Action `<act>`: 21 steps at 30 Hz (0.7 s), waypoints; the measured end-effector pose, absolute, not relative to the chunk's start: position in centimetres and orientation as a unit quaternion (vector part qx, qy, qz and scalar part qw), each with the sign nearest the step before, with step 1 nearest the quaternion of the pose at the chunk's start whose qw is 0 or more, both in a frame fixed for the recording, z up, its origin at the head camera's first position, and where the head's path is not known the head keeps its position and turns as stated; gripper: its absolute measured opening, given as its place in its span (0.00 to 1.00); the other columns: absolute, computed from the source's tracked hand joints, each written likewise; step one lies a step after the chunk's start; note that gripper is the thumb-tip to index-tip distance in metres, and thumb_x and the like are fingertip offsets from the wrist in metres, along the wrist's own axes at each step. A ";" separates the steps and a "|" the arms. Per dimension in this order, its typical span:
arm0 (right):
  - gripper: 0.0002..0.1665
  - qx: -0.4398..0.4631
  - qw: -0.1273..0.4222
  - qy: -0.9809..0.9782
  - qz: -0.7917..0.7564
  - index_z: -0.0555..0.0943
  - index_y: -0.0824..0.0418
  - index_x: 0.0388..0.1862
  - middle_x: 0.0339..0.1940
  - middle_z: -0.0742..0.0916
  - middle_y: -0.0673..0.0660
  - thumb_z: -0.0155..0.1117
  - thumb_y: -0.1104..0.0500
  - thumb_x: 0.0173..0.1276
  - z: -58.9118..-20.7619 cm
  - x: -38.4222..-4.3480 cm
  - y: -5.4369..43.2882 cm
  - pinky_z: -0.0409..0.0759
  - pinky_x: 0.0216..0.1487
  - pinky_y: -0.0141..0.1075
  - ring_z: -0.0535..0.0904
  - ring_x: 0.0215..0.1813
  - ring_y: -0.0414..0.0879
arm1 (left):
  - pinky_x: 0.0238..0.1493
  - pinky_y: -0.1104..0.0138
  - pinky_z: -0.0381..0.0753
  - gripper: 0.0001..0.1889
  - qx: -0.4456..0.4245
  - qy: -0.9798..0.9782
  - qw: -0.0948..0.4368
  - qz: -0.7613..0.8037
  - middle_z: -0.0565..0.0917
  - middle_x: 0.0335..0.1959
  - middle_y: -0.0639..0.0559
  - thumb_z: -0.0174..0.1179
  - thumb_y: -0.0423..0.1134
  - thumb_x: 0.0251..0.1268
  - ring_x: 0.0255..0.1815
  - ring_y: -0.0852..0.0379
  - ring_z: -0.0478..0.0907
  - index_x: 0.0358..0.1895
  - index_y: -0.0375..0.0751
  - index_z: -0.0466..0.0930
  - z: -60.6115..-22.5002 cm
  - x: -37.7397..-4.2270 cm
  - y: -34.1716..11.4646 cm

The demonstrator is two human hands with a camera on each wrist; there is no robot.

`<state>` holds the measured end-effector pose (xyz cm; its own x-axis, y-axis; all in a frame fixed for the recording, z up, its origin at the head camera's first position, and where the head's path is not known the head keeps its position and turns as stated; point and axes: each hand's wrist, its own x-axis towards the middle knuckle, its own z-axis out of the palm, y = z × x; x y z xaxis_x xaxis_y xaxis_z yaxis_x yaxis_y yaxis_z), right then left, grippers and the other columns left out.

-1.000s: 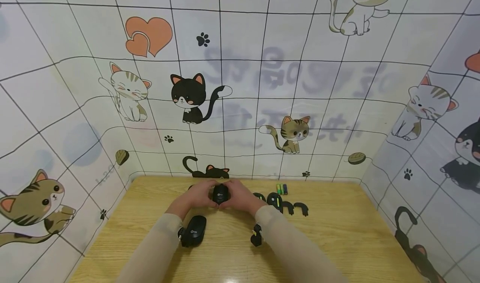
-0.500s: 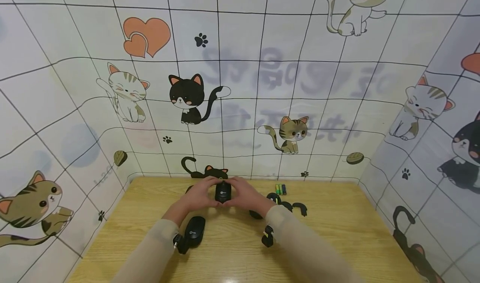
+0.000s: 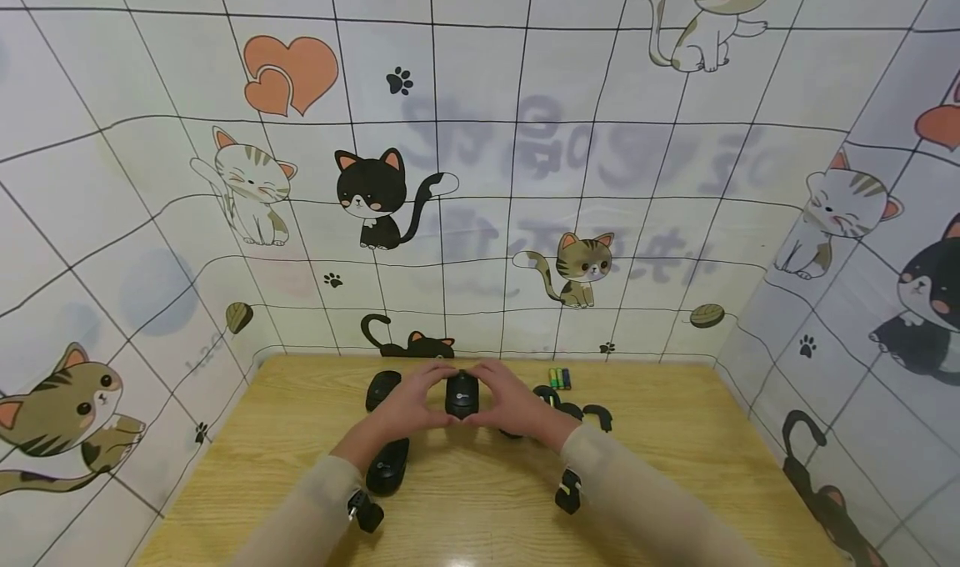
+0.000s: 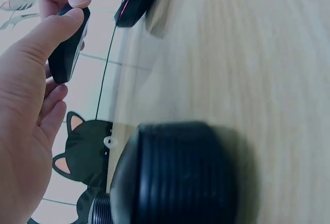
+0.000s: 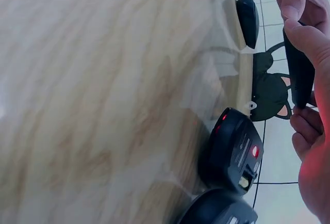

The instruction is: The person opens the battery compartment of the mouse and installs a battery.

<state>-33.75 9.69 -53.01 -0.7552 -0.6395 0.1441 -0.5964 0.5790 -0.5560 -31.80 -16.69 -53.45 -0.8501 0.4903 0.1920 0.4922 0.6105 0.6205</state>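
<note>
The left hand (image 3: 408, 406) and right hand (image 3: 517, 402) have shifted rightward with their rounded black plastic mouse (image 3: 462, 395), baring more of an oval black plastic mouse (image 3: 382, 389) left of the grip.

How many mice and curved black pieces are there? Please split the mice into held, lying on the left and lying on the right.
Held mouse: 1, between the left hand and right hand
Mice on the left: 2
Mice on the right: 2, clearest in the right wrist view
Curved black pieces: 2
Total: 7
</note>
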 end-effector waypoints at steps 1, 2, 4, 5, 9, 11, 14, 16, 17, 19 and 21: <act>0.52 -0.351 0.034 0.884 -0.305 0.72 0.59 0.84 0.79 0.75 0.59 0.83 0.39 0.69 -53.0 -33.5 10.0 0.77 0.77 0.56 0.71 0.79 0.56 | 0.75 0.42 0.77 0.44 -0.280 -0.894 0.004 -0.350 0.71 0.81 0.44 0.83 0.48 0.63 0.80 0.40 0.72 0.80 0.42 0.74 -53.5 -31.7 -16.5; 0.52 -0.354 0.031 0.882 -0.311 0.72 0.59 0.84 0.78 0.75 0.59 0.83 0.39 0.69 -52.9 -33.3 10.3 0.76 0.77 0.56 0.72 0.79 0.56 | 0.75 0.42 0.77 0.44 -0.284 -0.892 0.006 -0.352 0.72 0.81 0.45 0.84 0.48 0.63 0.79 0.40 0.72 0.80 0.43 0.74 -53.6 -31.6 -16.3; 0.52 -0.358 0.023 0.877 -0.319 0.72 0.60 0.83 0.78 0.76 0.59 0.83 0.39 0.69 -52.8 -32.8 10.8 0.77 0.76 0.57 0.72 0.79 0.57 | 0.74 0.43 0.78 0.44 -0.292 -0.888 0.012 -0.356 0.72 0.80 0.46 0.84 0.48 0.63 0.79 0.41 0.73 0.80 0.43 0.75 -53.8 -31.4 -15.9; 0.52 -0.358 0.021 0.876 -0.323 0.72 0.60 0.83 0.78 0.76 0.59 0.83 0.40 0.69 -52.7 -32.5 11.1 0.77 0.76 0.58 0.72 0.79 0.57 | 0.74 0.43 0.78 0.44 -0.295 -0.886 0.015 -0.358 0.73 0.79 0.46 0.84 0.48 0.63 0.78 0.41 0.73 0.80 0.43 0.75 -53.8 -31.2 -15.7; 0.51 -0.356 0.009 0.877 -0.323 0.73 0.59 0.83 0.77 0.77 0.57 0.84 0.41 0.69 -52.7 -31.7 11.9 0.78 0.75 0.57 0.73 0.78 0.55 | 0.75 0.42 0.78 0.44 -0.303 -0.880 0.031 -0.365 0.74 0.78 0.46 0.85 0.48 0.61 0.78 0.41 0.73 0.79 0.43 0.76 -54.1 -30.8 -15.0; 0.51 -0.351 0.010 0.876 -0.330 0.73 0.57 0.83 0.76 0.78 0.56 0.85 0.42 0.68 -52.7 -31.2 12.3 0.80 0.74 0.55 0.74 0.76 0.54 | 0.75 0.43 0.77 0.43 -0.303 -0.879 0.031 -0.368 0.74 0.77 0.48 0.85 0.48 0.61 0.78 0.42 0.73 0.79 0.44 0.76 -54.1 -30.4 -14.7; 0.50 -0.341 0.017 0.874 -0.345 0.74 0.55 0.82 0.75 0.78 0.54 0.85 0.42 0.68 -52.8 -30.6 12.8 0.82 0.72 0.53 0.75 0.74 0.52 | 0.76 0.43 0.76 0.43 -0.302 -0.873 0.026 -0.381 0.74 0.77 0.50 0.86 0.46 0.61 0.79 0.44 0.72 0.78 0.45 0.77 -54.2 -29.8 -14.2; 0.50 -0.338 0.018 0.871 -0.355 0.74 0.55 0.82 0.75 0.77 0.53 0.85 0.41 0.67 -52.7 -30.0 13.2 0.82 0.72 0.55 0.75 0.74 0.51 | 0.77 0.44 0.75 0.43 -0.301 -0.868 0.019 -0.394 0.74 0.78 0.51 0.86 0.45 0.61 0.80 0.45 0.72 0.78 0.46 0.77 -54.2 -29.4 -13.9; 0.49 -0.338 0.017 0.870 -0.358 0.75 0.54 0.82 0.75 0.77 0.53 0.85 0.41 0.67 -52.7 -29.8 13.4 0.81 0.72 0.55 0.75 0.74 0.51 | 0.77 0.44 0.75 0.42 -0.302 -0.865 0.018 -0.401 0.74 0.78 0.51 0.86 0.44 0.60 0.80 0.45 0.72 0.78 0.46 0.77 -54.1 -29.3 -13.7; 0.49 -0.337 0.014 0.869 -0.362 0.75 0.54 0.82 0.75 0.77 0.53 0.85 0.41 0.67 -52.6 -29.3 13.8 0.80 0.73 0.58 0.75 0.75 0.52 | 0.77 0.43 0.75 0.42 -0.308 -0.858 0.020 -0.412 0.74 0.78 0.49 0.86 0.43 0.59 0.79 0.44 0.72 0.78 0.45 0.77 -54.1 -29.0 -13.3; 0.50 -0.338 0.005 0.869 -0.361 0.75 0.54 0.82 0.75 0.77 0.53 0.85 0.41 0.67 -52.7 -28.9 14.2 0.80 0.73 0.60 0.74 0.75 0.54 | 0.76 0.42 0.76 0.42 -0.315 -0.854 0.026 -0.414 0.74 0.78 0.48 0.86 0.43 0.59 0.79 0.43 0.73 0.77 0.45 0.78 -54.2 -28.7 -13.0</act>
<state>-28.92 14.23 -52.71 -0.7710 -0.5917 0.2356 -0.5846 0.5107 -0.6304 -28.70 -12.97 -54.18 -0.8004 0.5162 0.3049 0.5589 0.4584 0.6910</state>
